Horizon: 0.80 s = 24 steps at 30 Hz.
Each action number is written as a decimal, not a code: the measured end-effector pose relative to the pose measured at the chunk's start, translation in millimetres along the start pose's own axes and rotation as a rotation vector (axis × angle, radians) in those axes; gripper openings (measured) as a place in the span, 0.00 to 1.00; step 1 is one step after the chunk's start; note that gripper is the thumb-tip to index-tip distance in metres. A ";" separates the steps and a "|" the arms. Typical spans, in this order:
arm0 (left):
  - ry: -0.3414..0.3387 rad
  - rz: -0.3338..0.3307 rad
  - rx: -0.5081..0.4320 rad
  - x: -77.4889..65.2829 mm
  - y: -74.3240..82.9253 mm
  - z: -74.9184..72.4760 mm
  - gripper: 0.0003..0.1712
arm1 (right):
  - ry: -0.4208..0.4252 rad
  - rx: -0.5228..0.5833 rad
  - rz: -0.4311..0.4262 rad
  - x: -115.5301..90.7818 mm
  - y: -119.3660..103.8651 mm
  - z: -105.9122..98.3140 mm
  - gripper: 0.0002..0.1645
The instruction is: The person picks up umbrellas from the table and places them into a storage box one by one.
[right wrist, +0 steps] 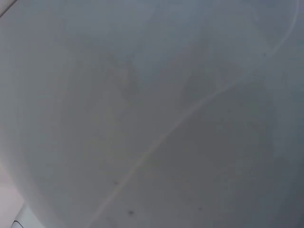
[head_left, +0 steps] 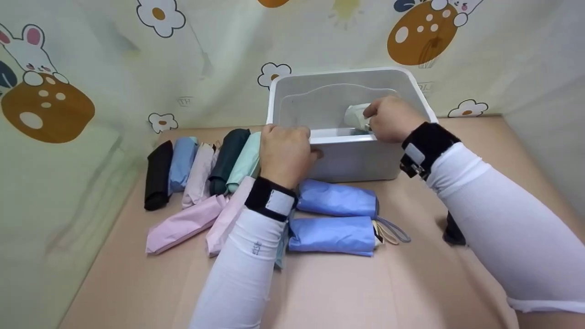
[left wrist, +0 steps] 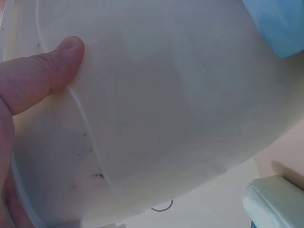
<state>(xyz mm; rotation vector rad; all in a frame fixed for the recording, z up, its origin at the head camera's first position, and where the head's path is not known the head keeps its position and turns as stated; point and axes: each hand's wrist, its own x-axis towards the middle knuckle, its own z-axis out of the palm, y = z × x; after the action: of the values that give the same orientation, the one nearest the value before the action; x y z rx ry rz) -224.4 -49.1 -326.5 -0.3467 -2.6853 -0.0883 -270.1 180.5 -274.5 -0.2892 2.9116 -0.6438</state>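
My left hand (head_left: 287, 153) grips the near rim of a white plastic bin (head_left: 352, 160) at its left corner. The left wrist view shows the thumb (left wrist: 57, 71) pressed against the bin's outer wall. Reaching over the near rim, my right hand (head_left: 395, 119) holds a pale folded umbrella (head_left: 356, 116) inside the bin. The rest of that umbrella is hidden behind the hand and rim. Only the bin's wall (right wrist: 156, 104) fills the right wrist view. Two blue folded umbrellas (head_left: 338, 198) lie in front of the bin, with wrist loops at their right ends.
Left of the bin lies a row of folded umbrellas: black (head_left: 158, 176), light blue (head_left: 183, 162), pale pink (head_left: 199, 176), dark green (head_left: 228, 157) and mint (head_left: 244, 162). Pink umbrellas (head_left: 185, 224) lie nearer. A black item (head_left: 453, 230) is partly behind the right forearm. A printed curtain (head_left: 228, 59) hangs behind.
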 end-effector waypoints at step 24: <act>0.014 0.003 -0.008 0.0 -0.6 0.6 0.23 | -0.129 -0.100 0.008 4.8 -2.6 -4.2 0.33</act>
<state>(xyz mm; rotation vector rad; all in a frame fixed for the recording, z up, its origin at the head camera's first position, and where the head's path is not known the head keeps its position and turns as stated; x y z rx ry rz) -224.8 -49.6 -327.0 -0.3518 -2.6715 -0.1004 -275.2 178.8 -270.1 -0.3180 2.8234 -0.4605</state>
